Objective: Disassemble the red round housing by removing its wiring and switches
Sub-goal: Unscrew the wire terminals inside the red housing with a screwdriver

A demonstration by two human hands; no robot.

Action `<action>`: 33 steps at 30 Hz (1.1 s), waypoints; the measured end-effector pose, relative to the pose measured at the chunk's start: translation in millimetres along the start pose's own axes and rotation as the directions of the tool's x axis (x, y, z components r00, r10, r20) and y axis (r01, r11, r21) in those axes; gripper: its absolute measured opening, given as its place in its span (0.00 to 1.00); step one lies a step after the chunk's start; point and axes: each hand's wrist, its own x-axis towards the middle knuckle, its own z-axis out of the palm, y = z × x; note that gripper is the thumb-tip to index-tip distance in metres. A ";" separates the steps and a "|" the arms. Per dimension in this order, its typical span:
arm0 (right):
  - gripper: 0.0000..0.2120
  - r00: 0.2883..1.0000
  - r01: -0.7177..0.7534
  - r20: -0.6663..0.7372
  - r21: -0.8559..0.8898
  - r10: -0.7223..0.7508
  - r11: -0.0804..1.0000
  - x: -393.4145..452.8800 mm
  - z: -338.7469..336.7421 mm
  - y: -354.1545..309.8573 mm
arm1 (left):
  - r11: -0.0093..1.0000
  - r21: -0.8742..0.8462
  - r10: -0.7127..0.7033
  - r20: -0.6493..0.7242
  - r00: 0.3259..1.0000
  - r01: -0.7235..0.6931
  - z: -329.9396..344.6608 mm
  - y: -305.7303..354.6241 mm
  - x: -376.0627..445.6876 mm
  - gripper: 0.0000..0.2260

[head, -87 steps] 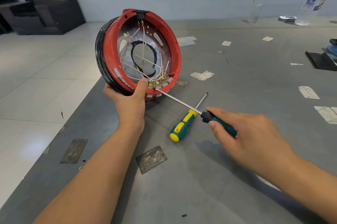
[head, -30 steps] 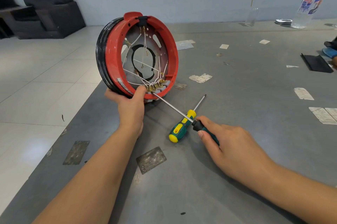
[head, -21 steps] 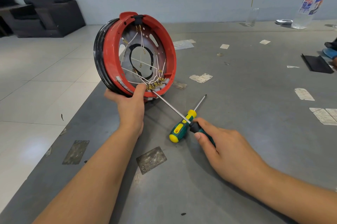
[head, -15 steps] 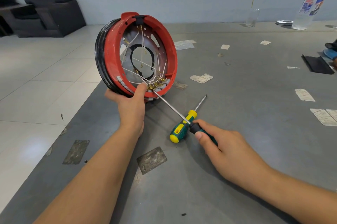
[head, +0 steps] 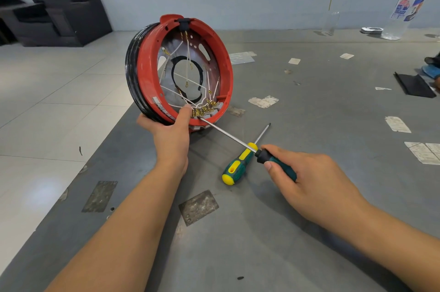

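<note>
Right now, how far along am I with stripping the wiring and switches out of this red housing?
Early on. Done: the red housing stands open on its edge, insides exposed. In hand: your left hand grips its lower rim while your right hand holds a screwdriver with its tip at the brass terminals. Left: the white wires are still strung across the inside. A second screwdriver lies on the table.

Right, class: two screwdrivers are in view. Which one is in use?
The dark-handled screwdriver, gripped by the right hand, its tip at the red housing. The yellow-and-green screwdriver lies on the table, unheld.
</note>
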 end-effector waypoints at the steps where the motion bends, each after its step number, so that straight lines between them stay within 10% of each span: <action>1: 0.18 1.000 0.000 -0.011 0.008 0.000 1.000 0.4 0.5 -0.2 | 1.000 0.000 0.001 0.000 1.000 -0.001 0.1 -0.2 0.1 0.38; 33: 0.15 0.969 -0.125 0.222 0.064 0.108 0.990 -4.5 13.6 -10.7 | 0.999 0.028 0.018 0.007 1.000 -0.018 0.1 0.3 -4.4 0.35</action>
